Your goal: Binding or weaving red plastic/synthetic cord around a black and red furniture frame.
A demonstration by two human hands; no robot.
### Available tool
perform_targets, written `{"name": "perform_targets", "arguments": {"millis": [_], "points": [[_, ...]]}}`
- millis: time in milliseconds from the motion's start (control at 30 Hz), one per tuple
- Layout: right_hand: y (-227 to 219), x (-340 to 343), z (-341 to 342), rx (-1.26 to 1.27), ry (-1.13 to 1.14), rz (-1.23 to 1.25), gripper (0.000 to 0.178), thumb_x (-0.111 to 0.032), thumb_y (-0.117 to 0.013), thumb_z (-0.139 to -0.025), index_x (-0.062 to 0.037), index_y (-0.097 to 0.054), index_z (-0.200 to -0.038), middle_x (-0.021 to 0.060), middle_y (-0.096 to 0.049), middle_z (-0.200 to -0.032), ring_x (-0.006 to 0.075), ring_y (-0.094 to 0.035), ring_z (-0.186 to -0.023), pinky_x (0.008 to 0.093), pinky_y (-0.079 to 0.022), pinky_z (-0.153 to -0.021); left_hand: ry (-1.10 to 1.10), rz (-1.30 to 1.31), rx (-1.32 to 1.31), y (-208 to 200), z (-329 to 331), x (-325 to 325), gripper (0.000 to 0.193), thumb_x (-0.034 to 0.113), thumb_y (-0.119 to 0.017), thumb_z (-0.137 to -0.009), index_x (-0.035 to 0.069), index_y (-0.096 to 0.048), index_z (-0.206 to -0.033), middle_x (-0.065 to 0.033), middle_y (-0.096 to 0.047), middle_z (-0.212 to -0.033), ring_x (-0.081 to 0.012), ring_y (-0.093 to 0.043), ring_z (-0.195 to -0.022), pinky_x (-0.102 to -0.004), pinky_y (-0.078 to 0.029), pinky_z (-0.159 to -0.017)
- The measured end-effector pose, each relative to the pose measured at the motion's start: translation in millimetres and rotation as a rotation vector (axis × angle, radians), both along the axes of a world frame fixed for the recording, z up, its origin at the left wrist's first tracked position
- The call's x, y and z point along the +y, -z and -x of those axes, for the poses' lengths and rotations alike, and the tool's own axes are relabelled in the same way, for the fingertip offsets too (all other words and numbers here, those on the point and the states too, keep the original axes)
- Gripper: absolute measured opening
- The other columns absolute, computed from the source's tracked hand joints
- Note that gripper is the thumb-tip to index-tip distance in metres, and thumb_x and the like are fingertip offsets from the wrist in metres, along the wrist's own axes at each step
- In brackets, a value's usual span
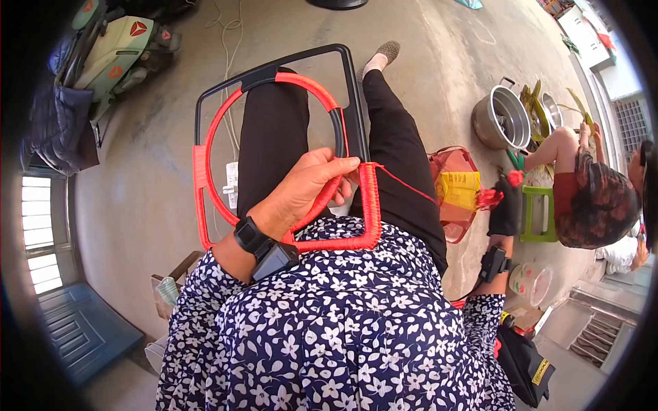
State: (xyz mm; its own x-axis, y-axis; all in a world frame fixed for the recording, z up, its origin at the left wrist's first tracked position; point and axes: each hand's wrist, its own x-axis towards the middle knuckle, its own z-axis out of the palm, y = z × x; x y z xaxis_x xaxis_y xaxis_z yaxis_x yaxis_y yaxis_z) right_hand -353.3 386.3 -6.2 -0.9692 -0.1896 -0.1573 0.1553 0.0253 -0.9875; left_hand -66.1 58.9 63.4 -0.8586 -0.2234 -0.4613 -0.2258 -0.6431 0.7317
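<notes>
A rectangular black frame (pixel 354 130) rests across my lap, its lower part wound closely with red cord (pixel 371 205). Inside it sits a round ring (pixel 310 85), mostly red with black stretches. My left hand (pixel 312 179) is closed around the ring and the frame's right side, thumb against the upper end of the winding. From there a loose red strand (pixel 408 183) runs out to the right. Out at that side, my right hand (pixel 504 211), in a black glove, is closed on a bunch of red cord (pixel 489 199); its fingers are partly hard to make out.
A red bag (pixel 452 222) with a yellow packet lies beside my right leg. Farther right, another person (pixel 596 205) sits by a green stool (pixel 539 214) and a metal pot (pixel 502 116). A scooter (pixel 116 58) stands far left; a white power strip (pixel 232 183) lies beside my left leg.
</notes>
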Motion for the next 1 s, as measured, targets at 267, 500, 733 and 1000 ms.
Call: {"name": "perform_targets", "arguments": {"millis": [267, 500, 733, 1000], "points": [[-48.2, -126.6, -114.4, 0.179, -1.019, -0.446, 0.032, -0.017, -0.06, -0.093, -0.0037, -0.063, -0.121, 0.0078, -0.065, -0.093, 0.0183, -0.063, -0.083, 0.0312, -0.05, -0.073, -0.014, 0.023, 0.075, -2.4, -1.2, -1.3, 0.022, 0.021, -0.063, -0.096, 0.0, -0.057, -0.1, -0.0077, -0.067, -0.084, -0.0081, -0.06, -0.055, -0.0199, -0.048, -0.046], [-63.8, -134.0, -114.7, 0.546, -0.877, -0.311, 0.031, -0.005, -0.053, -0.095, 0.0002, -0.056, -0.126, 0.0094, -0.065, -0.109, 0.0187, -0.062, -0.102, 0.0288, -0.05, -0.086, -0.049, -0.018, 0.077, 0.1, -2.3, 0.1, 0.019, 0.019, -0.062, -0.097, 0.0, -0.059, -0.099, -0.0057, -0.066, -0.083, -0.0073, -0.059, -0.054, -0.0201, -0.046, -0.044], [-59.7, -168.0, -125.0, -0.46, -0.698, 0.776, 0.011, -0.012, -0.045, -0.099, -0.007, -0.051, -0.091, 0.0027, -0.051, -0.077, 0.0172, -0.054, -0.077, 0.0262, -0.045, -0.071, -0.039, -0.058, 0.065, -3.0, -2.1, 2.5, 0.02, 0.02, -0.062, -0.097, -0.001, -0.059, -0.097, -0.008, -0.066, -0.083, -0.0072, -0.052, -0.048, -0.0207, -0.04, -0.041], [-39.8, -152.0, -108.8, -0.56, -0.746, 0.376, 0.027, -0.03, -0.05, -0.099, -0.0053, -0.059, -0.093, 0.001, -0.053, -0.073, 0.0102, -0.05, -0.064, 0.0223, -0.038, -0.057, 0.052, -0.004, -0.006, -9.8, 0.6, 2.8, 0.02, 0.02, -0.061, -0.097, 0.001, -0.06, -0.091, -0.0019, -0.058, -0.067, -0.0063, -0.048, -0.044, -0.0219, -0.036, -0.038]]}}
